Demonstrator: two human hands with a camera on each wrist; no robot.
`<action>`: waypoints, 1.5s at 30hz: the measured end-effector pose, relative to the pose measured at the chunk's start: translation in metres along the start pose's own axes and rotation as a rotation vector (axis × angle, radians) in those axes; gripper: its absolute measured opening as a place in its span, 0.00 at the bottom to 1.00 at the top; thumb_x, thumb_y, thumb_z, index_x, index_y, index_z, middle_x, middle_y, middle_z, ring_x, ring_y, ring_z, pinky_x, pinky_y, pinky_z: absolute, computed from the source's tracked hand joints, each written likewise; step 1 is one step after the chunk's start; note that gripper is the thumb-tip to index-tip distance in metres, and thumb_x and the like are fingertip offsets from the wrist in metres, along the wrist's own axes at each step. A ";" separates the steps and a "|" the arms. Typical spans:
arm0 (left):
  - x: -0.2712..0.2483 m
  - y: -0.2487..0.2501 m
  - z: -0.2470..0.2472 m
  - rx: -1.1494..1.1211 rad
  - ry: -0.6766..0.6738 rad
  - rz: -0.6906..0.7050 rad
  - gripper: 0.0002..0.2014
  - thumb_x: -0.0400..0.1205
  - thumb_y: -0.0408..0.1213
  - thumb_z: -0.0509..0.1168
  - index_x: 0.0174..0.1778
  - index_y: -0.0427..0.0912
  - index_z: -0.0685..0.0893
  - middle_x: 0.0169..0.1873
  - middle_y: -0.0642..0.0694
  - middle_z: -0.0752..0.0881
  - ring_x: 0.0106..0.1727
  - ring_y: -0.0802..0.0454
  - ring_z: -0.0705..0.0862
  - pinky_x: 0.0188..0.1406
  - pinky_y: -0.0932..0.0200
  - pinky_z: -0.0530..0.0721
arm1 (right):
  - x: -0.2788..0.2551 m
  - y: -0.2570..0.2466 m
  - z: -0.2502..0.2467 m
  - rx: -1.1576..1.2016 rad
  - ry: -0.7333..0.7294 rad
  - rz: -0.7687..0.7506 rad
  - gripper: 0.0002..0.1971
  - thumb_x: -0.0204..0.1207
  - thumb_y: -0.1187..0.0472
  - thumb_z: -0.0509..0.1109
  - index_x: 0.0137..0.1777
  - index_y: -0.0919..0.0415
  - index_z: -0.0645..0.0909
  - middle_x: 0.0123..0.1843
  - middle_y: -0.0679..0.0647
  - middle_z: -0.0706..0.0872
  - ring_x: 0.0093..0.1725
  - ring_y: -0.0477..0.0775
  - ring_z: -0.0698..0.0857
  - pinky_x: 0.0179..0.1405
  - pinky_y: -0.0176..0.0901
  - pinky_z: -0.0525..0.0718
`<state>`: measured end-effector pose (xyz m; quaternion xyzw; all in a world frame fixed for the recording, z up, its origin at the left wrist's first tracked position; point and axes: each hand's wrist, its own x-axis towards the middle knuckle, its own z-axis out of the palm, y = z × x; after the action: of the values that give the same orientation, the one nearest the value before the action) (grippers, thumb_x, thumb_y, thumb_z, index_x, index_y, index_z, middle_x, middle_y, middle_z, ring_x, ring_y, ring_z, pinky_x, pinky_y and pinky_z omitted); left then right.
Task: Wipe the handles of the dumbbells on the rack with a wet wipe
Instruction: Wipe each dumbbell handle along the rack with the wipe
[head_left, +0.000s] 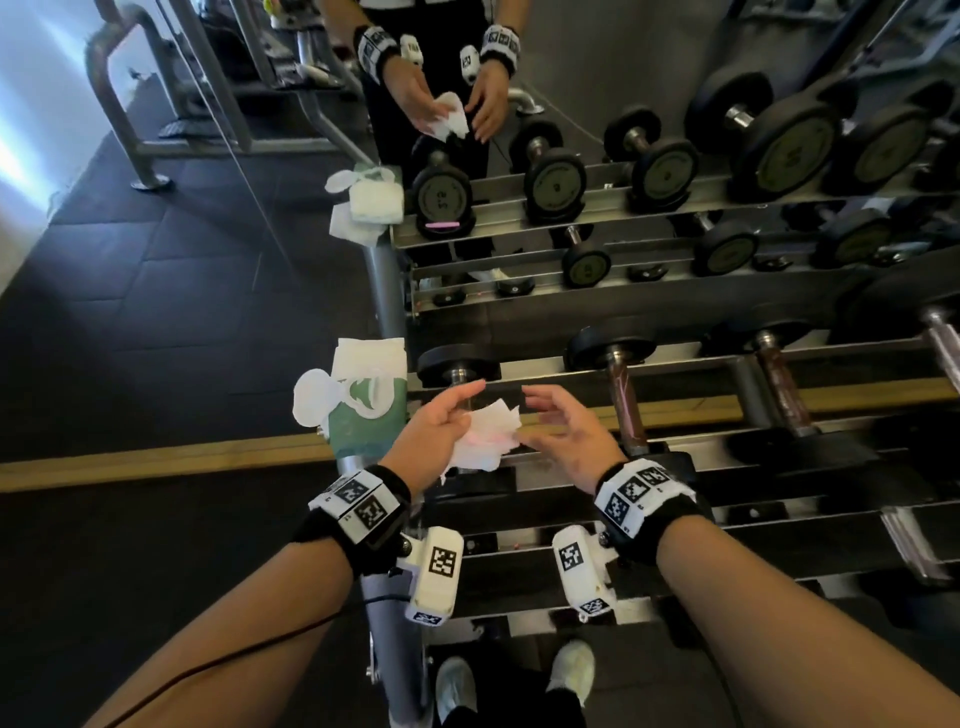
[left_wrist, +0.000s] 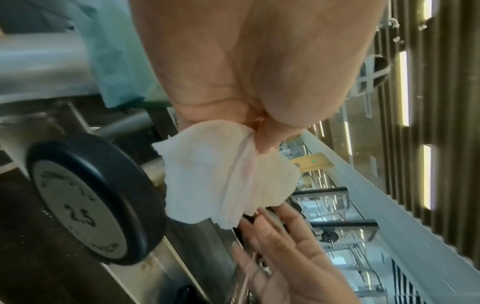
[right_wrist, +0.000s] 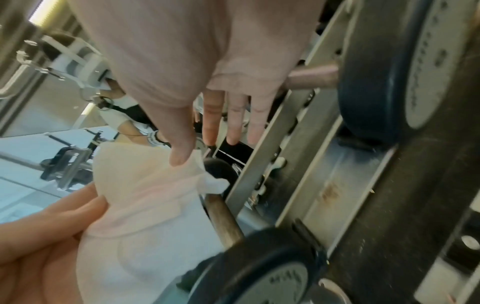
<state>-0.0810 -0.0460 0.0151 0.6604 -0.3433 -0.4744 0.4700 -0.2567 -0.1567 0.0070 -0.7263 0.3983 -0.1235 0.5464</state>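
- My left hand (head_left: 441, 421) grips a crumpled white wet wipe (head_left: 485, 436); in the left wrist view the wipe (left_wrist: 223, 176) is pinched between thumb and fingers and hangs loose below them.
- My right hand (head_left: 563, 431) is open, fingers spread and relaxed, holding nothing; in the right wrist view its thumb tip (right_wrist: 179, 158) touches the wipe's upper edge (right_wrist: 145, 197).
- Both hands hover above the left end of the dumbbell rack (head_left: 571, 467), over the top rail.
- The 2.5 dumbbell (left_wrist: 88, 203) sits on the rail just beside the wipe; its bare metal handle (right_wrist: 223, 220) lies under the wipe, and I can't tell if they touch.
- The next dumbbell handle (head_left: 626, 405), brownish, sits to the right on the same rail, apart from both hands.
- A green wet wipe pack (head_left: 363, 405) with its white flap lifted sits on the rack's left post, just left of my left hand.
- More used white wipes (head_left: 371, 358) lie piled behind the pack.
- A mirror (head_left: 571, 156) behind the rack reflects my hands, the wipe and the dumbbell rows.
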 end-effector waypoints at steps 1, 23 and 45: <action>0.000 0.006 0.006 0.021 -0.016 0.024 0.23 0.89 0.25 0.54 0.77 0.50 0.74 0.61 0.39 0.86 0.60 0.43 0.86 0.63 0.48 0.85 | 0.000 -0.005 -0.008 -0.044 0.011 -0.029 0.25 0.74 0.62 0.78 0.69 0.48 0.78 0.69 0.45 0.79 0.70 0.47 0.77 0.72 0.48 0.74; 0.045 0.042 0.160 0.038 -0.074 -0.032 0.23 0.76 0.39 0.77 0.67 0.49 0.81 0.58 0.49 0.88 0.60 0.52 0.86 0.57 0.53 0.87 | -0.010 0.022 -0.155 -0.031 0.152 -0.030 0.05 0.80 0.59 0.71 0.43 0.49 0.83 0.42 0.52 0.84 0.46 0.56 0.83 0.44 0.51 0.86; 0.052 0.023 0.173 -0.211 0.098 -0.099 0.25 0.90 0.34 0.55 0.66 0.75 0.81 0.62 0.51 0.88 0.57 0.44 0.89 0.59 0.38 0.87 | 0.005 0.082 -0.140 0.246 0.167 0.162 0.06 0.80 0.63 0.72 0.53 0.52 0.80 0.49 0.54 0.89 0.48 0.53 0.90 0.44 0.47 0.90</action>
<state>-0.2288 -0.1514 0.0028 0.6459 -0.2350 -0.4975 0.5292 -0.3759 -0.2649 -0.0150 -0.6067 0.4814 -0.1868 0.6044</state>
